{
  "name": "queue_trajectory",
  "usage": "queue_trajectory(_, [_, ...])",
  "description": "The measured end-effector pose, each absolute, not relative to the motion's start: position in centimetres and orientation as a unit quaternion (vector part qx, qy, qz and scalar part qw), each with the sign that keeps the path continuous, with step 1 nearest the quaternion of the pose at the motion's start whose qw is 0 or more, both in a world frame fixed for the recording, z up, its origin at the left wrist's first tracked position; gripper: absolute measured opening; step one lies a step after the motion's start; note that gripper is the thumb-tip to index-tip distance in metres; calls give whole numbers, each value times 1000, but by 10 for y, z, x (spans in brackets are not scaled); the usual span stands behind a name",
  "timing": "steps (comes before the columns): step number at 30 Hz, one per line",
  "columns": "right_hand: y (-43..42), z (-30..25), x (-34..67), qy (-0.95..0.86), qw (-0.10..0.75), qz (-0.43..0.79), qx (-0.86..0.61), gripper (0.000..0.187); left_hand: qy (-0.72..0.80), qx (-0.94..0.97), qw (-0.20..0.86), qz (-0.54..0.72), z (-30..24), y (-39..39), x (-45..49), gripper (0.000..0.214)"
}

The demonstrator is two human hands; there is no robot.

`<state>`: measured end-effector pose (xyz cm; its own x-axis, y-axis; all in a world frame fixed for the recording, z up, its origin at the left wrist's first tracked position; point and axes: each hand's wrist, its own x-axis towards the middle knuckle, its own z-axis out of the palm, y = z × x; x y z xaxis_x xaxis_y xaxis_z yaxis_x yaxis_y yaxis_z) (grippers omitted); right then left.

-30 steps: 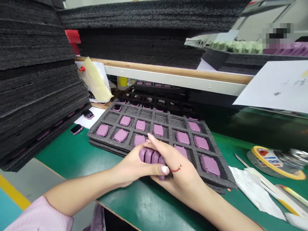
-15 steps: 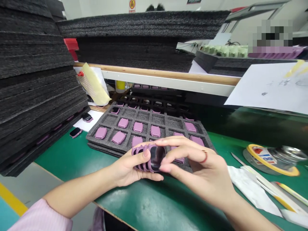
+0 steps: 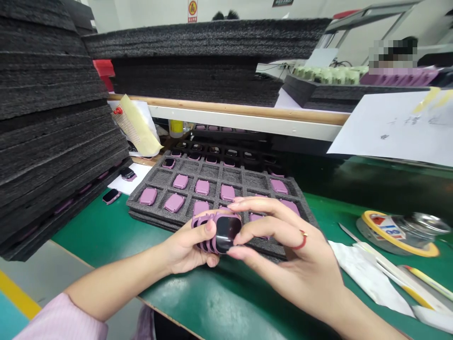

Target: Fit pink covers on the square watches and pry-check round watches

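My left hand [image 3: 186, 248] grips a stack of several purple watch bodies [image 3: 207, 233] just above the green table's near edge. The frontmost body [image 3: 226, 231] shows its black glass screen toward me. My right hand [image 3: 286, 248] pinches that front body between thumb and fingers; a red ring sits on one finger. Right behind both hands lies a dark grey foam tray [image 3: 170, 177] with purple watch bodies [image 3: 202, 187] lying face down in its square pockets.
Tall stacks of black foam trays [image 3: 53, 118] rise at the left and along the back. Two loose watch bodies [image 3: 111, 195] lie on the table near white paper. A tape roll [image 3: 392, 231], a metal dish and white sheets lie at the right.
My right hand lifted off the stack and took the front body by its edges, turning its black screen toward me. Since half a second ago both hands have shifted only slightly.
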<state>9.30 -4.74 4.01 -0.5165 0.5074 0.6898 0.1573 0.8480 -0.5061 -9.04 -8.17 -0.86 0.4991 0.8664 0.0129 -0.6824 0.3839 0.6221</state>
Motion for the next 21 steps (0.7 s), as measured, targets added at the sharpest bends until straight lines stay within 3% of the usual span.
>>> queue_trajectory(6, [-48,43,99,-721,603,257,-224,14,102,303,830,458,-12,-81,-91,42])
queue_trajectory(8, [-47,42,100,-750,559,275,-221,17,84,307,830,458,-13,-80,-92,41])
queue_trajectory(10, [-46,39,98,-806,481,275,-208,45,76,310,830,456,-12,-80,-93,43])
queue_trajectory(12, [-46,36,95,-843,434,253,-192,59,81,315,831,451,-9,-80,-93,46])
queue_trajectory(21, [-50,34,90,-866,420,201,-182,48,106,332,829,438,-4,-80,-91,56])
